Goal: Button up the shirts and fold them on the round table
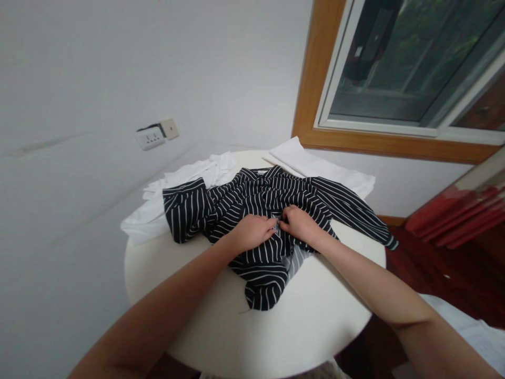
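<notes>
A black shirt with thin white stripes [252, 202] lies crumpled across a round white table [315, 321]. My left hand [252, 231] and my right hand [300, 222] meet at the shirt's middle, fingers curled and pinching the fabric close together. One sleeve of the shirt reaches over the table's right edge. The shirt's lower part, showing a grey inner side, lies just in front of my hands.
A white garment [177, 195] lies bunched at the table's back left, and a folded white cloth [315, 166] at the back right. A wall socket [150, 138] sits on the white wall. A wood-framed window [394, 73] is at the right, red fabric [457, 216] below it.
</notes>
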Action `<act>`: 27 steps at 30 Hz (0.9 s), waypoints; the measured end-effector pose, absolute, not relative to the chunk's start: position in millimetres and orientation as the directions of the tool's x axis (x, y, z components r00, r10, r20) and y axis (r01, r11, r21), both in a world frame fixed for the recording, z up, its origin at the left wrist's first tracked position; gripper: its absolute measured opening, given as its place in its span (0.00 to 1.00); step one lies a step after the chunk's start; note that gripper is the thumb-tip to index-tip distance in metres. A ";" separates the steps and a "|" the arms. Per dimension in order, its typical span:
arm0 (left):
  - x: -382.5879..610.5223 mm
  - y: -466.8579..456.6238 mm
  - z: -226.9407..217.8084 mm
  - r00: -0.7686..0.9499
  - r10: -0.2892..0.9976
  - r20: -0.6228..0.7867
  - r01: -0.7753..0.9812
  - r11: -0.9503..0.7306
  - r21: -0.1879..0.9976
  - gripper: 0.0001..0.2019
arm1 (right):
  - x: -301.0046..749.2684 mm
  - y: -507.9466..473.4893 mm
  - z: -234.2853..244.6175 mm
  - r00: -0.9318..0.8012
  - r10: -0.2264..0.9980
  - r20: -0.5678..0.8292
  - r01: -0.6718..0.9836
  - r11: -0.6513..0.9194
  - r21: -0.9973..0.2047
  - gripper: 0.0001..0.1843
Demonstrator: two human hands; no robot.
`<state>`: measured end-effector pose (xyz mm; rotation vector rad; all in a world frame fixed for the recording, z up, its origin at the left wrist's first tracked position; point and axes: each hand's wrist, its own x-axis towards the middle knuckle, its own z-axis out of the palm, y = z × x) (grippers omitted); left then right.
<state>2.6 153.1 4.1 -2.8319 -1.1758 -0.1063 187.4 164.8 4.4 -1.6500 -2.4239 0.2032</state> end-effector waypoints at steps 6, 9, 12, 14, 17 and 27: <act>5.6 149.6 10.3 0.657 0.748 0.091 0.753 -0.657 -0.032 0.12 | 189.8 165.8 7.8 -0.376 0.922 0.093 0.893 0.387 -0.228 0.08; 5.6 149.0 9.6 0.613 0.784 0.100 0.786 -0.617 0.022 0.12 | 196.6 170.2 11.3 -0.403 0.912 0.076 0.867 0.407 -0.287 0.09; 4.3 151.1 7.3 0.572 0.812 0.114 0.807 -0.582 0.100 0.12 | 204.6 174.9 16.5 -0.436 0.898 0.065 0.824 0.427 -0.372 0.09; 2.7 154.0 5.8 0.541 0.833 0.118 0.813 -0.553 0.180 0.13 | 209.0 177.5 19.2 -0.437 0.896 0.085 0.789 0.427 -0.441 0.09; -0.2 159.6 3.6 0.502 0.857 0.120 0.786 -0.510 0.350 0.13 | 212.0 179.1 19.8 -0.435 0.894 0.105 0.674 0.401 -0.621 0.07; 1.5 173.8 -5.8 0.409 0.909 0.079 0.478 -0.287 0.830 0.14 | 200.7 179.2 12.2 -0.441 0.896 -0.057 0.171 0.021 -0.985 0.07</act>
